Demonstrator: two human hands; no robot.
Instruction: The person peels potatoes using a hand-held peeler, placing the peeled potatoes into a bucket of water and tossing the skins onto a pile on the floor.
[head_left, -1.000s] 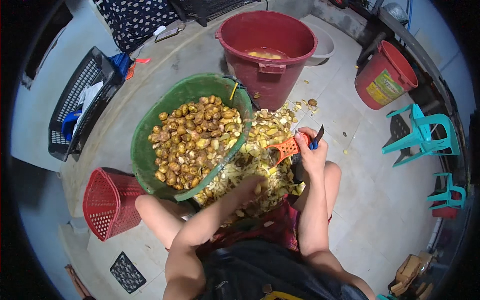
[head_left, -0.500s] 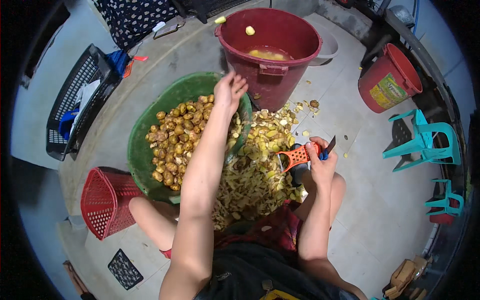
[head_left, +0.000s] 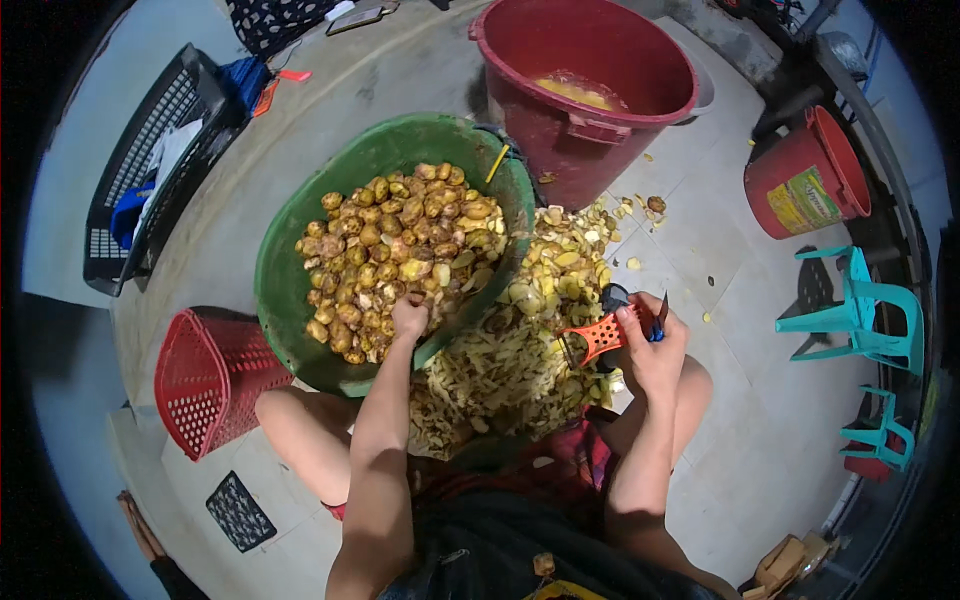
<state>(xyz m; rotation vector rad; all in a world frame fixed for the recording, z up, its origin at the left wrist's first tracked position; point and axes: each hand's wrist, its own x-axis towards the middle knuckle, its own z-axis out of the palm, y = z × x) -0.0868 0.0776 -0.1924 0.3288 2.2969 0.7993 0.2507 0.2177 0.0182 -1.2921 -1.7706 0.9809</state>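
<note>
Potatoes [head_left: 372, 240] at left hand's [head_left: 409, 317] 11 o'clock, touching; can't tell finger closure. Right hand [head_left: 656, 352], farther, clamped on peeler [head_left: 603, 337].

One wide fisheye view (head-worn) looks down at the nearby hands [head_left: 655, 350].

Left grip [head_left: 410, 316] among potatoes [head_left: 385, 235], orange peeler [head_left: 603, 338]

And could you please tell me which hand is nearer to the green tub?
Left. The left hand is inside the green tub, at the potatoes; the right hand is outside it, off to the right, holding the orange peeler.
</note>
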